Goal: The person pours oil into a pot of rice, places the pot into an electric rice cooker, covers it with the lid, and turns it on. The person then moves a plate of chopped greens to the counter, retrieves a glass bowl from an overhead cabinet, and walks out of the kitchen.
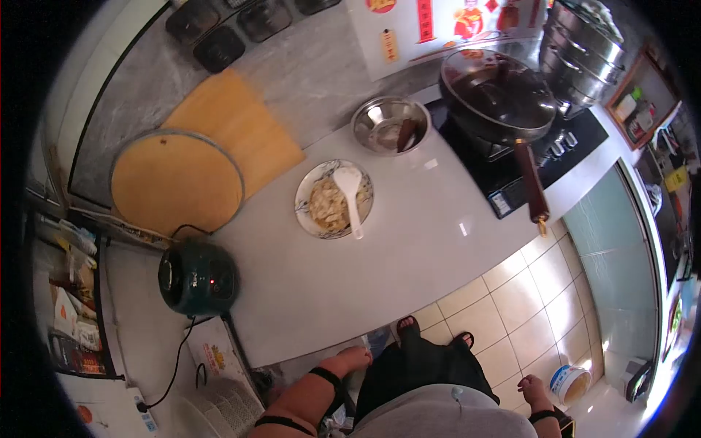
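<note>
My left hand (pixel 355 358) hangs below the front edge of the counter (pixel 350 288), its fingers loosely bent and nothing seen in them. To my right side, my right hand (pixel 535 390) hangs with loosely bent fingers and holds nothing visible. It is nearest to a white-and-blue tub (pixel 569 385) beyond it. Up on the counter, out of reach of both hands, a patterned plate (pixel 301 196) carries pale cooked food, and a white rice paddle (pixel 350 187) lies across it. Behind the plate, a steel bowl (pixel 380 120) contains a dark brown piece.
A lidded pan (pixel 500 98) sits on the black cooktop (pixel 478 171), its handle jutting past the front. Steel steamer pots (pixel 580 58) stand behind. A green cooker (pixel 197 277) with a cord, a round board (pixel 175 182) and a rectangular board (pixel 244 131) are at left.
</note>
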A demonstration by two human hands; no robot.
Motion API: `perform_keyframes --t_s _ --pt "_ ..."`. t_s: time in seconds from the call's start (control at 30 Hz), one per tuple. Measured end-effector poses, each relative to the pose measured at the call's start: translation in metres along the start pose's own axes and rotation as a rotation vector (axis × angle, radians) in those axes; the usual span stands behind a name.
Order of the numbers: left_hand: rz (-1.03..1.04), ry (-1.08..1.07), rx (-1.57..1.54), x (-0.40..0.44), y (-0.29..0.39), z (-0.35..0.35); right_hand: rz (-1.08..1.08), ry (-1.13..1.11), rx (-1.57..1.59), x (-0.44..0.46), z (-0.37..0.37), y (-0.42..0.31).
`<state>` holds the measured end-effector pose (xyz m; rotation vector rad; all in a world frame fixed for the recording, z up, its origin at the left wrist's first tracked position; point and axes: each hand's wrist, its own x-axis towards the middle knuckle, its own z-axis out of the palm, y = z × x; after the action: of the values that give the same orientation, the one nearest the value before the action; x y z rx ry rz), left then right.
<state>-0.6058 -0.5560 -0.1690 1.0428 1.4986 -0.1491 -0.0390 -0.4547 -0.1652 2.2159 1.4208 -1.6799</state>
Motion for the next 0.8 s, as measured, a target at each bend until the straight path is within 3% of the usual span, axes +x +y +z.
perform_keyframes --t_s 0.07,0.27,0.4,0.57,0.7,0.8 --pt "0.006 -0.037 0.054 0.012 0.009 0.003 0.004 0.019 -0.050 0.000 -0.010 0.014" --pt "-0.134 0.244 0.040 0.037 0.046 0.025 0.088 0.083 0.088 0.021 -0.065 0.052" --pt "-0.157 0.361 -0.050 0.006 0.125 0.029 0.011 0.147 0.127 0.041 -0.112 0.065" --pt "-0.110 0.573 -0.130 -0.020 0.162 0.034 0.205 0.054 0.244 0.108 -0.148 0.181" --pt "-0.107 0.657 -0.213 -0.026 0.149 0.038 0.129 0.061 0.042 0.093 -0.142 0.177" --pt "-0.060 0.617 -0.286 -0.023 0.145 0.027 0.243 0.065 0.039 0.084 -0.127 0.149"
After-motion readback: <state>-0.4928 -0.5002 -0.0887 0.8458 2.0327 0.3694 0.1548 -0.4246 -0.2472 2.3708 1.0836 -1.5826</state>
